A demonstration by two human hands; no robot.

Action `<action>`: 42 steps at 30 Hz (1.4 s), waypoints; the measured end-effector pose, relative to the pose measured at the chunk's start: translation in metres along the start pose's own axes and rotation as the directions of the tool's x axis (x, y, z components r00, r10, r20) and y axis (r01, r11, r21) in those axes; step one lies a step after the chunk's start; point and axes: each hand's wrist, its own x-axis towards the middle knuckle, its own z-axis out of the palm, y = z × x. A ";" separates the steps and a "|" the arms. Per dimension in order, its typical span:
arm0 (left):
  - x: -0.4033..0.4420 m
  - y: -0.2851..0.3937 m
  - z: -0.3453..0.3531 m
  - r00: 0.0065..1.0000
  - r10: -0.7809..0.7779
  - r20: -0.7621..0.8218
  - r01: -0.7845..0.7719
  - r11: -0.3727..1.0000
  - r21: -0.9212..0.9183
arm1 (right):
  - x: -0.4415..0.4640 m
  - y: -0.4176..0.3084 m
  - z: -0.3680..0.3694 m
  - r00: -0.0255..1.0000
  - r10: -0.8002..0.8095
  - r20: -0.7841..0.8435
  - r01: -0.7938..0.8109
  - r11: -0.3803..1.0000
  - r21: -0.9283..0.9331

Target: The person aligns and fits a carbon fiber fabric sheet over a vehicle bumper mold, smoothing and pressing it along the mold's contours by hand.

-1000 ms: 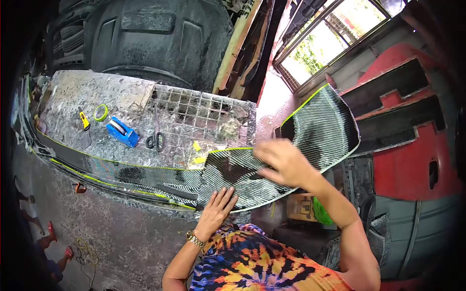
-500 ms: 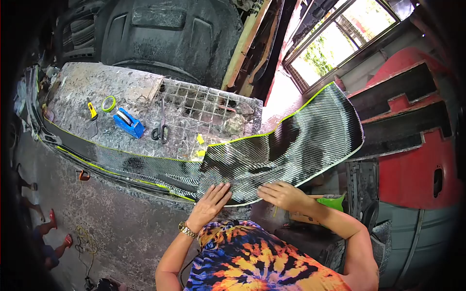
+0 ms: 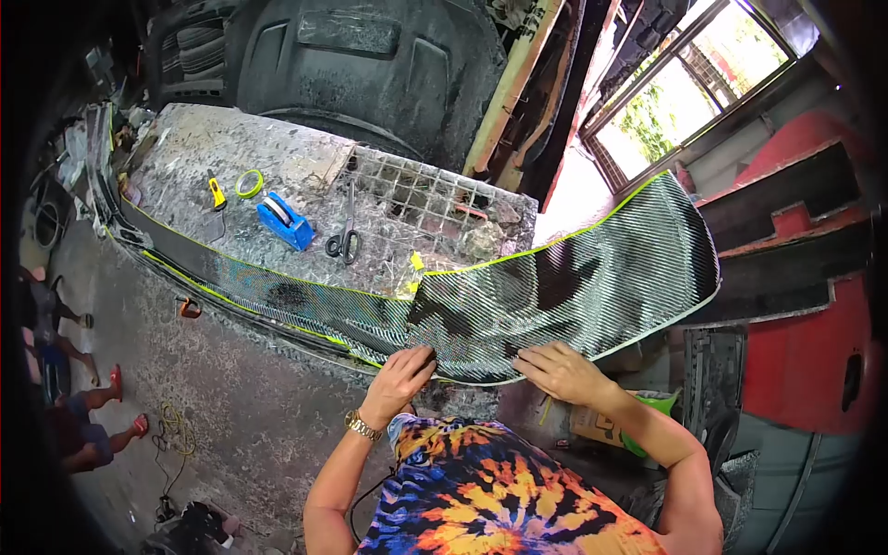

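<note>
A sheet of black-and-silver carbon fibre cloth (image 3: 638,268) lies over the right end of a long curved mould (image 3: 268,287), with yellow-green tape along its upper edge. At the cloth's near edge, my left hand (image 3: 398,379) has its fingers bent and close together over the margin. My right hand (image 3: 560,372) grips the same edge a little to the right, fingers curled and thumb hidden beneath. A short dark wrinkle or gap in the cloth shows by the right fingertips. More carbon weave covers the mould to the left of my left hand.
On the rough, resin-stained worktable (image 3: 305,166) lie scissors (image 3: 344,239), a blue tape dispenser (image 3: 285,222), a green tape roll (image 3: 249,183) and a yellow utility knife (image 3: 216,192). An orange clamp (image 3: 189,308) is at the mould's edge. Other people's legs (image 3: 102,421) show at left.
Both hands have gone from lying flatter on the cloth to bent fingers at its edge. The right hand shifted slightly right. The whole view has swung a little, moving the scene rightward.
</note>
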 end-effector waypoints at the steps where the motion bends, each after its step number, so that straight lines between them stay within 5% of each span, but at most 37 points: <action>1: -0.001 0.000 -0.001 1.000 0.011 0.017 -0.010 1.000 -0.002 | 0.004 -0.003 -0.003 1.000 -0.015 -0.008 0.016 1.000 0.015; 6: -0.002 0.001 -0.001 0.999 0.021 0.050 -0.021 1.000 0.001 | 0.012 -0.006 0.011 0.992 -0.126 0.031 0.127 0.991 -0.047; 28: -0.021 -0.005 -0.009 0.996 -0.081 0.039 0.079 0.996 0.044 | 0.024 -0.007 0.020 0.997 -0.072 0.039 0.073 0.997 -0.020; 34: -0.006 0.011 -0.030 0.947 -0.272 0.173 0.265 0.962 0.058 | 0.021 -0.007 0.028 0.996 -0.082 0.021 0.082 0.997 -0.010; 39: 0.019 0.061 -0.017 0.970 -0.165 0.177 0.199 0.960 -0.199 | 0.019 -0.009 0.030 0.997 -0.071 0.033 0.072 0.997 -0.036; 42: 0.039 0.085 0.013 0.966 -0.153 0.206 0.191 0.966 -0.177 | 0.018 -0.009 0.034 0.997 -0.071 0.033 0.072 0.996 -0.044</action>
